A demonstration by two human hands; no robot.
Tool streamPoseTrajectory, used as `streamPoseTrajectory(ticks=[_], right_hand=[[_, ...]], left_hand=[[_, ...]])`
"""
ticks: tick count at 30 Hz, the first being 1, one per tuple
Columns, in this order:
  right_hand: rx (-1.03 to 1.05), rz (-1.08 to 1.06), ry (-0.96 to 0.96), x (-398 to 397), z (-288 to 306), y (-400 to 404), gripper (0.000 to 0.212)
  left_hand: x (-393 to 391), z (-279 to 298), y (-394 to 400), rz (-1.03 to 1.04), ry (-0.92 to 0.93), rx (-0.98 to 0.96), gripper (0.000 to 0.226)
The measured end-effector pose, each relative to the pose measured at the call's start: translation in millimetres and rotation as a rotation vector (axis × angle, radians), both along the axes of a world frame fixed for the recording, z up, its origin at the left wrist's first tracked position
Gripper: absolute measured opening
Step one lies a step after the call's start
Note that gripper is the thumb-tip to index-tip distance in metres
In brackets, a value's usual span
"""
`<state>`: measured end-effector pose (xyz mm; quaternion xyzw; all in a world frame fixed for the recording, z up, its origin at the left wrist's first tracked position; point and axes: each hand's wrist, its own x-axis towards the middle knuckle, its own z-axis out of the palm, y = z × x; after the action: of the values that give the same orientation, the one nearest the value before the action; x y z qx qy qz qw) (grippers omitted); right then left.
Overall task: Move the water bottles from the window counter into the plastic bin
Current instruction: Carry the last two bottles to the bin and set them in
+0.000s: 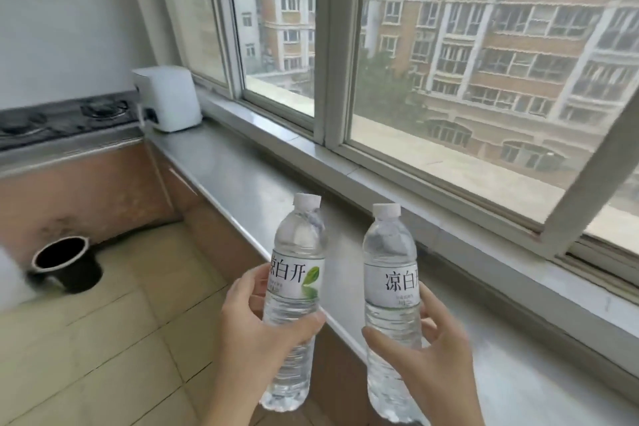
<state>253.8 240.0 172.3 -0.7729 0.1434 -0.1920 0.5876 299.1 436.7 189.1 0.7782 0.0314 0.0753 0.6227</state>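
Note:
I hold two clear water bottles with white caps and white labels, both upright and lifted off the grey window counter [242, 176]. My left hand [256, 332] is wrapped around the middle of the left bottle [297, 273], which hangs over the counter's front edge. My right hand [432, 349] grips the lower half of the right bottle [390, 273] above the counter. The two bottles are apart and do not touch. No plastic bin is in view.
A white appliance [169, 97] stands at the counter's far left corner beside a black gas stove [62, 117]. A dark round bucket [65, 261] sits on the beige tiled floor [114, 339] at left. A large window [449, 45] runs along the counter's back.

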Motion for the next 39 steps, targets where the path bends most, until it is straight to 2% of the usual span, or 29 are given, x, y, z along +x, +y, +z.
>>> streamPoseTrajectory(ticks=[6,10,17,29,39], right_hand=[[0.018,0.210,-0.021,39,6,84,0.075],[0.044,0.335,-0.027,68,12,154,0.069],[0.078,0.536,-0.037,112,10,306,0.090],[0.071,0.982,-0.020,158,27,569,0.086],[0.095,1.345,-0.010,242,9,784,0.090]], left_hand=[[-1,10,86,0.199,0.023,-0.123,0.075],[3,14,152,0.315,0.014,-0.141,0.080],[8,20,288,0.499,-0.050,-0.146,0.085],[4,17,504,0.881,-0.098,-0.106,0.081],[55,11,668,1.196,-0.142,-0.046,0.084]])
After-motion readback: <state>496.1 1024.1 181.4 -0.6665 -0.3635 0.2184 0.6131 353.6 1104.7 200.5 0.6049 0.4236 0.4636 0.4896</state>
